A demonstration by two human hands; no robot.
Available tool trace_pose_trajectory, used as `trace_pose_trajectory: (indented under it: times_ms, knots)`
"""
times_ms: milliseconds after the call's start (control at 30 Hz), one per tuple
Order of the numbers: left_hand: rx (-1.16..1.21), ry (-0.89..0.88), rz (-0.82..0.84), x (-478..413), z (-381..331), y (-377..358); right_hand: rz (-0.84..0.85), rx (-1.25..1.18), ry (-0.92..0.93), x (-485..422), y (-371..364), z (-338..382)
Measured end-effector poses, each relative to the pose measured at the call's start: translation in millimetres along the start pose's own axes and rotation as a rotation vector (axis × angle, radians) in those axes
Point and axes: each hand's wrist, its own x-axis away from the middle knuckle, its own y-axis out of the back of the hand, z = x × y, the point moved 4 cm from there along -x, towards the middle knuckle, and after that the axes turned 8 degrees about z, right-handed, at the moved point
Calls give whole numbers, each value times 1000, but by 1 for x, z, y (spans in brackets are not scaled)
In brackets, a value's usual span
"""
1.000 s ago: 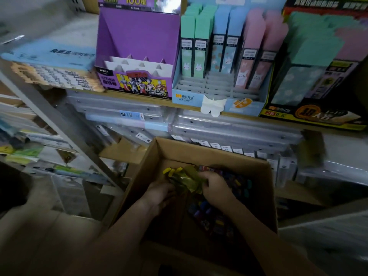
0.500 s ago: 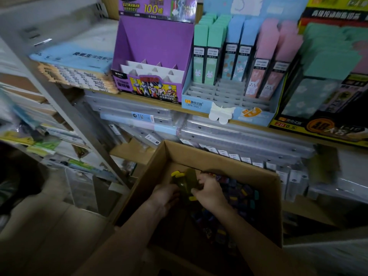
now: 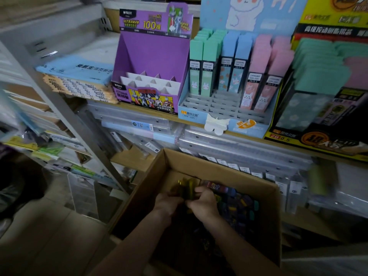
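— What's at upper centre?
— A purple box (image 3: 151, 62) with white dividers, standing on a shelf (image 3: 159, 114).
— And to its right?
— A blue tray (image 3: 191, 114) holding upright green cases (image 3: 201, 62), blue cases (image 3: 235, 62) and pink cases (image 3: 262, 72). A black-and-yellow display (image 3: 318, 140) fills the right edge.
— Left?
— A blue paper stack (image 3: 79, 70) and a slanted grey post (image 3: 65, 116).
— Under the shelf?
— Clear folders (image 3: 239, 144).

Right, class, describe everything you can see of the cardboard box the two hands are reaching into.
The box is plain brown cardboard, open at the top, upright in front of the lower shelves, one corner turned toward them. Its inside is dim; small multicoloured packs heap at its right side. Inside it, the left hand and right hand hold a yellowish bundle.
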Motion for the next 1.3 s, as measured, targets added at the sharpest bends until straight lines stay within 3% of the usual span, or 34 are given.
trace_pose_trajectory:
  times_ms: [167,400,600,833,1033,1300]
  knots:
    - [34,-33,59,1,0,0,38,-80,-9,5,3,6]
    - [172,-210,183,30,-19,-6,72,-469,5,24,14,16]
    - [225,-260,264,62,-25,-11,120,-645,64,57,21,32]
    - [261,-366,346,99,-47,-19,115,-571,258,111,44,65]
    - [345,-369,557,140,-78,-22,-11,-522,373,141,56,93]
    - [381,-488,628,170,-131,27,-105,-450,550,171,30,154]
